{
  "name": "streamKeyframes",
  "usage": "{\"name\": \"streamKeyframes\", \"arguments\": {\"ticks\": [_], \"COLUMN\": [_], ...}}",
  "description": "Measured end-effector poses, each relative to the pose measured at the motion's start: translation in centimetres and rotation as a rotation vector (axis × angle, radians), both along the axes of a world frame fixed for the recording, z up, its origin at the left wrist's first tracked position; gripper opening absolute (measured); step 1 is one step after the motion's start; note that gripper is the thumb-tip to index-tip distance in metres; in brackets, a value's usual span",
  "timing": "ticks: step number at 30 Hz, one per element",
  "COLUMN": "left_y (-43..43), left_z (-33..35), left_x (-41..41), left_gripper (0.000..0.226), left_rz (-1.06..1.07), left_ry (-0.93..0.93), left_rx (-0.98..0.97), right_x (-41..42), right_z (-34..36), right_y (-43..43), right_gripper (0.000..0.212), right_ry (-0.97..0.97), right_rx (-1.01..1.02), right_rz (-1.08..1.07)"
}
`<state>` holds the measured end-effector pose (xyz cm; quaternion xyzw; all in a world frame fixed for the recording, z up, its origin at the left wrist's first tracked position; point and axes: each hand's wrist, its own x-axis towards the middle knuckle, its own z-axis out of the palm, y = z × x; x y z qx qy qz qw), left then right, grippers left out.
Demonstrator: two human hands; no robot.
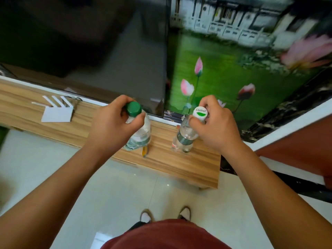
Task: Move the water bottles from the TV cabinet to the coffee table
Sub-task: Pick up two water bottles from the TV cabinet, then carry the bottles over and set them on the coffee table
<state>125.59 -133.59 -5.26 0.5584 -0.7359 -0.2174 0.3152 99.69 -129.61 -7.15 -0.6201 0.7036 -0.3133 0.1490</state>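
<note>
The left hand (pixel 111 123) is curled around the neck of the green-capped bottle (pixel 138 132), thumb and fingers pinching just under the green cap (pixel 133 108). The right hand (pixel 215 124) does the same on the white-capped bottle (pixel 185 136), its fingertips closed round the neck below the white cap (pixel 200 113). Each hand comes at its bottle from above and from the person's side, so the caps poke up between thumb and forefinger while the bodies hang below the palms.

Both bottles stand roughly upright on the TV cabinet (pixel 161 162), the wood-grain counter, with their long axes running up toward the camera. The green-capped one sits to the left, the white-capped one to the right, well apart, each directly under its own hand, so neither arm has to cross. Whether the bases are touching the wood or already a little clear of it cannot be told from this angle.

Outward from the hands, a small clear bottle (pixel 175 145) stands just beside the white-capped bottle's base, and a small yellow object (pixel 144 152) lies near the green-capped one. Further left on the cabinet rests a white router (pixel 56 112); behind it all stands the TV screen (pixel 89 51). The coffee table is not in view, so the carry likely calls for a straight lift along the bottles' axes, then a turn away from the cabinet.
</note>
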Motion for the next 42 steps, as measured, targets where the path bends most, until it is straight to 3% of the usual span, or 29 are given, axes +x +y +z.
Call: {"name": "streamKeyframes", "arguments": {"ticks": [10, 22, 27, 36, 42], "left_y": [5.3, 19.5, 27.9, 44.5, 56.2], "left_z": [3.0, 3.9, 4.0, 4.6, 4.3], "left_x": [7.4, 15.6, 18.2, 20.7, 22.2], "left_gripper": [0.015, 0.014, 0.022, 0.017, 0.016], "left_rz": [0.189, 0.86, 1.119, 1.625, 1.832], "left_ry": [0.132, 0.22, 0.249, 0.053, 0.054], "left_rx": [0.012, -0.08, -0.168, -0.26, -0.309], "right_x": [8.1, 23.5, 31.4, 43.7, 50.5], "right_z": [2.8, 3.2, 3.5, 4.1, 4.5], "right_y": [-2.4, -2.7, 1.4, 13.8, 24.7], "right_gripper": [0.028, 0.026, 0.028, 0.022, 0.022], "right_ry": [0.03, -0.111, -0.156, -0.189, -0.194], "right_rx": [-0.113, -0.118, -0.141, -0.164, -0.173], "right_rz": [0.232, 0.907, 1.154, 1.569, 1.769]}}
